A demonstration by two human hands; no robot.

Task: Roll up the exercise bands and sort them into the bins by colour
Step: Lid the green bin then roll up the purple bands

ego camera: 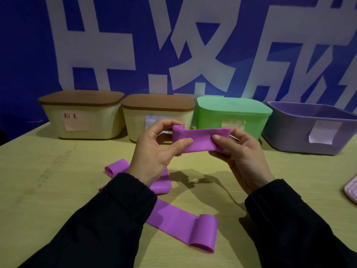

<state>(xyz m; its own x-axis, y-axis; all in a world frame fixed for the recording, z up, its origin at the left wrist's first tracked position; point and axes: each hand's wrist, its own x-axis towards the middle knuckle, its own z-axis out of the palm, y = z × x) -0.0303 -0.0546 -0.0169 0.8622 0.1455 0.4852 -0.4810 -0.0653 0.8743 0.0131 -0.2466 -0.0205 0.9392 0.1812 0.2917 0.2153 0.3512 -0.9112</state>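
I hold a purple exercise band [201,139] in the air above the table, stretched flat between both hands. Its left end is wound into a small tight roll [178,128]. My left hand [158,149] pinches the band at that roll between thumb and fingers. My right hand [238,151] grips the band's right end, thumb on top. Two more purple bands lie on the table: one [183,224] near me with a curled end, another [117,168] partly hidden under my left wrist. An open purple bin [289,130] stands at the back right.
Along the back stand two cream bins with brown lids [83,117] [158,115], the left one labelled, and a green lidded bin [231,117]. A pink object [350,192] shows at the right edge. A blue banner wall rises behind the bins.
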